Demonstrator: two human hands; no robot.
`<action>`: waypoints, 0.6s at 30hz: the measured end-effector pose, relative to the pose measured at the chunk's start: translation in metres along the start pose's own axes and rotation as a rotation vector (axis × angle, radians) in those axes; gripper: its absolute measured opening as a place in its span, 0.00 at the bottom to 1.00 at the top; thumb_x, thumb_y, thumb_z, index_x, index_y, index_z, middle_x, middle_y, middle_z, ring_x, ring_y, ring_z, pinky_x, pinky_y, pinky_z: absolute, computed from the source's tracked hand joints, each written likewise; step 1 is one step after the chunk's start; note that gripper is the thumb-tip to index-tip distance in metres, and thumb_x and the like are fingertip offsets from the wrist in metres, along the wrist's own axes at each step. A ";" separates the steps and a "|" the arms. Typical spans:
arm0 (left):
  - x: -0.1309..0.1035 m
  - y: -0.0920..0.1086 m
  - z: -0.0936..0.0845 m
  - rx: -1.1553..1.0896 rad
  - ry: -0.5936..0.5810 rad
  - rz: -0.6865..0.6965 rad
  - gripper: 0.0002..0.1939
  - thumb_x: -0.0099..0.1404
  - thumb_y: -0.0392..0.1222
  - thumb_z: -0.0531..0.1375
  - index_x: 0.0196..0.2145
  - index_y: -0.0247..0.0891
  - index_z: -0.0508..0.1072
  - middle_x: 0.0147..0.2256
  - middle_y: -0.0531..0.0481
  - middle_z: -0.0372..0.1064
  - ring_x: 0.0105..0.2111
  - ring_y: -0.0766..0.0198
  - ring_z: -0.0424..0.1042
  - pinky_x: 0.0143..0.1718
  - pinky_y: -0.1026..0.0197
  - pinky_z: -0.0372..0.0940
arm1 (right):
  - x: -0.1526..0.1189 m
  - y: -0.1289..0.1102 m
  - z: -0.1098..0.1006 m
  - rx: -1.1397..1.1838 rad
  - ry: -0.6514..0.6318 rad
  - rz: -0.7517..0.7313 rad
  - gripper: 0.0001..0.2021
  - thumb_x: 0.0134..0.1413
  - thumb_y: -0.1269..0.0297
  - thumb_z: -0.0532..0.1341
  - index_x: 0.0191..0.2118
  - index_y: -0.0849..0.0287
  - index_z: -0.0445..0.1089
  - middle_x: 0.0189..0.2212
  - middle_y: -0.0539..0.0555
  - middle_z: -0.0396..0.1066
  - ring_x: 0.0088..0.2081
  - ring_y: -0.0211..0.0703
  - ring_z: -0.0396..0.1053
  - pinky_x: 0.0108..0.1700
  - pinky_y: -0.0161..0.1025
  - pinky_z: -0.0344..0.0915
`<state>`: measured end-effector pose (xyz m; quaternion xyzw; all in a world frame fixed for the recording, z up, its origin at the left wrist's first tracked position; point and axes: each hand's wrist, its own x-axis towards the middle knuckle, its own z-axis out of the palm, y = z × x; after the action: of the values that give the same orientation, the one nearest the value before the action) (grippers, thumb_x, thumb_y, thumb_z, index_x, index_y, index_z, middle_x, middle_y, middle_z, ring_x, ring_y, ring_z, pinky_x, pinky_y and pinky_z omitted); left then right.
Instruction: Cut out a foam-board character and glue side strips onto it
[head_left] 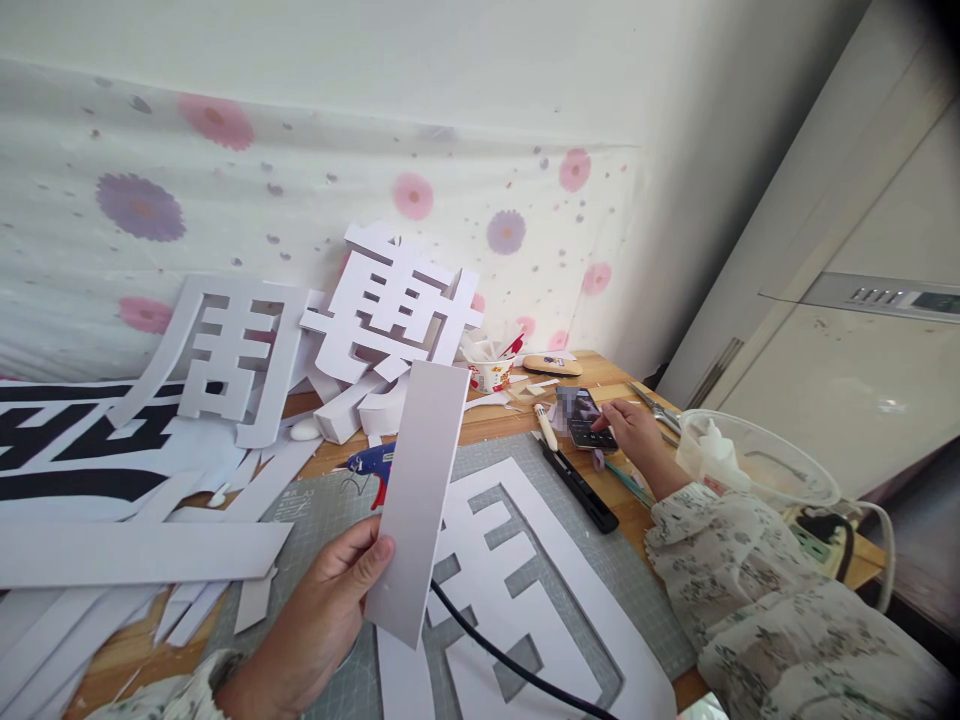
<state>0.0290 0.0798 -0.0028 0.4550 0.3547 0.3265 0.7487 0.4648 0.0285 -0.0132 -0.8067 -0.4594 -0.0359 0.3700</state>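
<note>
My left hand point(319, 610) grips a flat white foam board strip point(420, 500) near its lower left edge, holding it up over the grey cutting mat point(300, 530). My right hand point(630, 430) reaches to the phone point(581, 415), with fingertips at its right side and nothing visibly held. Flat on the mat lies a large white cut-out character point(502, 590), partly hidden by the strip. Behind the strip shows a blue glue gun point(371, 462) with a red trigger. A black cable point(510, 662) crosses the cut-out.
A black utility knife point(577, 487) and a white pen point(546, 427) lie beside the phone. White characters point(405, 310) lean at the back. Loose strips point(135, 553) cover the left. At right are scissors point(656, 405) and a clear plastic tub point(795, 480).
</note>
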 end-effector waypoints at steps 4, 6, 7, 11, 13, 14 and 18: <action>-0.001 0.001 0.001 -0.001 -0.013 0.003 0.26 0.45 0.59 0.75 0.38 0.41 0.83 0.39 0.47 0.82 0.39 0.55 0.77 0.38 0.62 0.71 | 0.000 0.000 0.002 0.001 -0.005 0.003 0.21 0.60 0.55 0.50 0.22 0.54 0.72 0.28 0.56 0.77 0.30 0.46 0.70 0.35 0.41 0.59; -0.001 0.001 0.001 -0.001 -0.019 0.005 0.26 0.45 0.59 0.75 0.38 0.41 0.83 0.40 0.47 0.81 0.39 0.55 0.77 0.38 0.63 0.71 | -0.001 0.000 0.002 0.002 -0.008 0.003 0.21 0.60 0.55 0.50 0.22 0.54 0.72 0.27 0.56 0.77 0.30 0.46 0.70 0.35 0.41 0.59; -0.002 0.001 0.001 -0.001 -0.022 0.005 0.26 0.45 0.59 0.75 0.38 0.41 0.83 0.40 0.47 0.81 0.39 0.55 0.77 0.38 0.63 0.71 | -0.001 0.000 0.003 0.003 -0.008 0.002 0.21 0.60 0.55 0.50 0.22 0.54 0.72 0.27 0.56 0.77 0.30 0.46 0.70 0.35 0.40 0.59; -0.002 0.000 0.000 0.003 -0.018 0.003 0.24 0.46 0.58 0.75 0.38 0.42 0.83 0.38 0.48 0.81 0.36 0.57 0.77 0.37 0.63 0.71 | -0.001 -0.003 0.004 0.014 -0.014 -0.002 0.20 0.59 0.55 0.50 0.22 0.54 0.72 0.27 0.55 0.77 0.30 0.46 0.70 0.35 0.40 0.60; -0.002 0.000 -0.001 0.006 -0.014 0.003 0.24 0.46 0.58 0.75 0.38 0.42 0.83 0.37 0.48 0.81 0.35 0.58 0.76 0.36 0.63 0.71 | -0.002 -0.005 0.005 0.021 -0.018 0.000 0.20 0.59 0.54 0.51 0.22 0.54 0.71 0.25 0.54 0.77 0.29 0.45 0.69 0.35 0.40 0.60; -0.002 0.000 0.000 0.008 -0.012 0.002 0.24 0.46 0.58 0.75 0.38 0.42 0.83 0.36 0.49 0.81 0.35 0.58 0.76 0.36 0.63 0.71 | -0.002 -0.005 0.005 0.025 -0.018 0.001 0.20 0.59 0.54 0.51 0.21 0.54 0.71 0.25 0.54 0.76 0.28 0.45 0.69 0.34 0.40 0.60; -0.002 0.001 0.001 0.026 -0.007 0.005 0.26 0.45 0.60 0.74 0.38 0.41 0.83 0.35 0.47 0.81 0.36 0.55 0.76 0.37 0.61 0.71 | -0.001 -0.004 0.002 0.048 -0.002 0.002 0.21 0.60 0.54 0.50 0.22 0.54 0.72 0.27 0.55 0.77 0.30 0.46 0.70 0.36 0.41 0.62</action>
<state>0.0281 0.0778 -0.0013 0.4665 0.3552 0.3221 0.7432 0.4605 0.0302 -0.0133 -0.7980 -0.4597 -0.0239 0.3889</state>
